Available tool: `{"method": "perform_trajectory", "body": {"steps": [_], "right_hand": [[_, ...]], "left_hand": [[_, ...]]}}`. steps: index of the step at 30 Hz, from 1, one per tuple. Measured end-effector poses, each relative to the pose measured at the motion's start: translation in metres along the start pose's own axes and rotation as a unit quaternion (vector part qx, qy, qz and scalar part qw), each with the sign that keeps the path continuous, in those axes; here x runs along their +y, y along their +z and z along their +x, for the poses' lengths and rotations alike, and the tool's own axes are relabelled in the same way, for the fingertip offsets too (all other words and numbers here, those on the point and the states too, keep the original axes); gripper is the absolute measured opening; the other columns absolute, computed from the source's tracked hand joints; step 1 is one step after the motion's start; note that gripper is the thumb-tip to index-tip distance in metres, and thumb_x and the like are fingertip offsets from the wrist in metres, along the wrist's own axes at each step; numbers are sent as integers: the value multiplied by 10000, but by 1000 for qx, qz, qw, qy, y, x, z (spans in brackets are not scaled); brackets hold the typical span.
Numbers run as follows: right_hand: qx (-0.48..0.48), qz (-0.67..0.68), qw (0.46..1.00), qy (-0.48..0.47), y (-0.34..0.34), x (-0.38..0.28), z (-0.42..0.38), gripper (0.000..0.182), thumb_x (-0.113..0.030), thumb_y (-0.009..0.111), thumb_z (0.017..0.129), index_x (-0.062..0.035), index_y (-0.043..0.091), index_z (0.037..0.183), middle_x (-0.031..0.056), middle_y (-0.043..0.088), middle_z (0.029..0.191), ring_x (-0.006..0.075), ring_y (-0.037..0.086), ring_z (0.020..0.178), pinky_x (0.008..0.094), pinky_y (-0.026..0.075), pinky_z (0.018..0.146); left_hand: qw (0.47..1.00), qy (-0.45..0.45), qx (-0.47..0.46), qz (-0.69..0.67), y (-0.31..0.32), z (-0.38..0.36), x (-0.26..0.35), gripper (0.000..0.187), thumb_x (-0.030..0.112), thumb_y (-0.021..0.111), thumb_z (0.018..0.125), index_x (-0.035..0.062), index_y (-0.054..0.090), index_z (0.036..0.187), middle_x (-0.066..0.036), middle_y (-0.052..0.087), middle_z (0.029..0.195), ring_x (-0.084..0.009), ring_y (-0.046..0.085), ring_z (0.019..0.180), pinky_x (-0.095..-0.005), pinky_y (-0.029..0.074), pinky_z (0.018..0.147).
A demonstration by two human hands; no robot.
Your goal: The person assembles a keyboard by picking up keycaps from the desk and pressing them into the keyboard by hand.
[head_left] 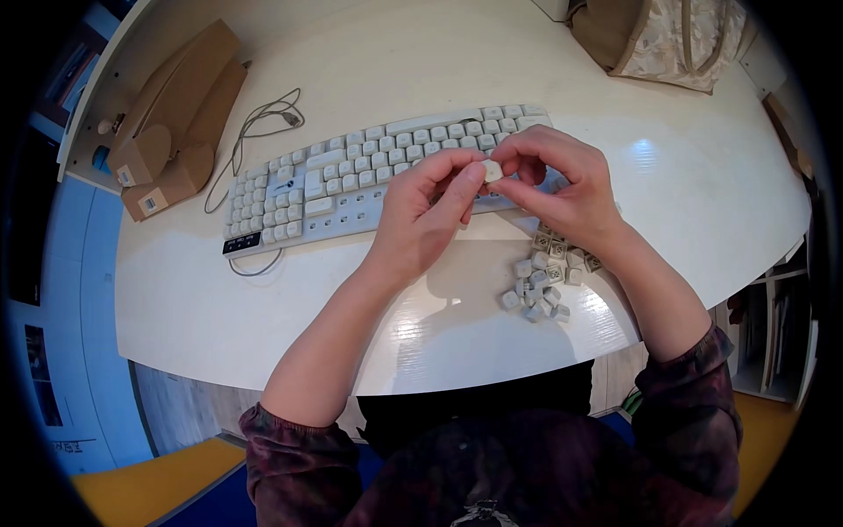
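Note:
A small white keycap [493,171] is pinched between my left hand [429,204] and my right hand [560,180], the thumbs and fingertips of both touching it. Both hands are above the right part of a white keyboard [378,163]. Along the keyboard's near side runs a row of bare switches with no caps on them. Loose keycaps [537,294] lie in a pile on the table just below my right hand, some upside down. My right hand and forearm hide part of the keyboard's right end.
The white table [263,338] has a curved near edge. A grey cable [237,149] coils left of the keyboard. Brown cardboard packaging [180,119] lies at the far left, and a patterned bag [672,44] stands at the far right.

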State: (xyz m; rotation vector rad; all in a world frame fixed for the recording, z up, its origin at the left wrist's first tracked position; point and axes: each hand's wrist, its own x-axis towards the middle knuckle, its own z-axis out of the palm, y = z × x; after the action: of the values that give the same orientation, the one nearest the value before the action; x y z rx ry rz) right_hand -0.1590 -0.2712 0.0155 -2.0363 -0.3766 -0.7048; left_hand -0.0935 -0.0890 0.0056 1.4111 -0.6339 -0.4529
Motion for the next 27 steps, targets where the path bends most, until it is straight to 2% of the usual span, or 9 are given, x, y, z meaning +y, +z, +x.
{"method": "perform_trajectory", "body": {"steps": [10, 13, 14, 16, 19, 22, 25, 27], "right_hand": [[-20, -9, 999, -29, -5, 1, 0, 235, -42, 763, 793, -39, 709, 1022, 29, 652, 824, 88, 552, 642, 225, 453, 575], [27, -4, 1000, -7, -14, 9, 5, 219, -35, 759, 796, -35, 719, 1012, 24, 654, 827, 81, 550, 653, 217, 448, 588], [46, 1, 998, 33, -19, 10, 8, 200, -36, 757, 799, -34, 730, 997, 18, 650, 821, 74, 525, 636, 204, 433, 595], [17, -4, 994, 108, -29, 17, 10, 200, -69, 769, 791, -44, 740, 987, 15, 650, 809, 88, 515, 656, 218, 436, 616], [-44, -55, 990, 125, -32, 25, 9, 203, -54, 770, 795, -38, 740, 995, 8, 635, 844, 97, 514, 716, 231, 432, 646], [-73, -77, 985, 134, -29, 31, 6, 197, -65, 777, 792, -51, 750, 987, 7, 632, 822, 110, 519, 736, 243, 440, 661], [-62, -109, 984, 128, -27, 33, 6, 205, -137, 791, 767, -75, 761, 960, 28, 658, 768, 173, 569, 736, 308, 483, 679], [-59, -105, 980, 155, -27, 29, 6, 194, -142, 789, 768, -70, 762, 947, 34, 658, 762, 175, 577, 740, 311, 487, 681]], "left_hand": [[1000, -6, -12, 20, 0, 0, 2, 210, 215, 585, 1009, 21, 641, 1065, 42, 570, 801, -35, 481, 676, -201, 407, 606], [995, 75, 24, 68, 2, 2, -3, 161, 160, 620, 965, 42, 649, 1071, 7, 594, 842, -79, 521, 675, -233, 429, 605], [979, 118, 29, 163, 0, 2, -2, 185, 157, 633, 949, 47, 647, 1097, -13, 600, 891, -106, 535, 718, -252, 446, 654], [915, 200, 35, 347, -4, 4, 3, 249, 150, 658, 917, 56, 643, 1147, -53, 614, 989, -162, 564, 804, -290, 478, 751], [819, 303, 40, 485, -9, 9, -6, 371, 159, 708, 828, 86, 635, 1185, -81, 615, 1079, -262, 583, 979, -377, 461, 886], [808, 274, 5, 522, -5, 6, -8, 449, 207, 727, 807, 98, 619, 1230, -89, 597, 1182, -307, 540, 1135, -430, 401, 986], [804, 259, -13, 535, -4, 5, -8, 504, 273, 728, 810, 117, 599, 1271, -78, 567, 1246, -293, 514, 1181, -436, 366, 1023], [787, 263, -19, 558, -1, 5, -8, 520, 303, 724, 813, 128, 592, 1284, -73, 562, 1258, -295, 506, 1191, -445, 358, 1027]]}}
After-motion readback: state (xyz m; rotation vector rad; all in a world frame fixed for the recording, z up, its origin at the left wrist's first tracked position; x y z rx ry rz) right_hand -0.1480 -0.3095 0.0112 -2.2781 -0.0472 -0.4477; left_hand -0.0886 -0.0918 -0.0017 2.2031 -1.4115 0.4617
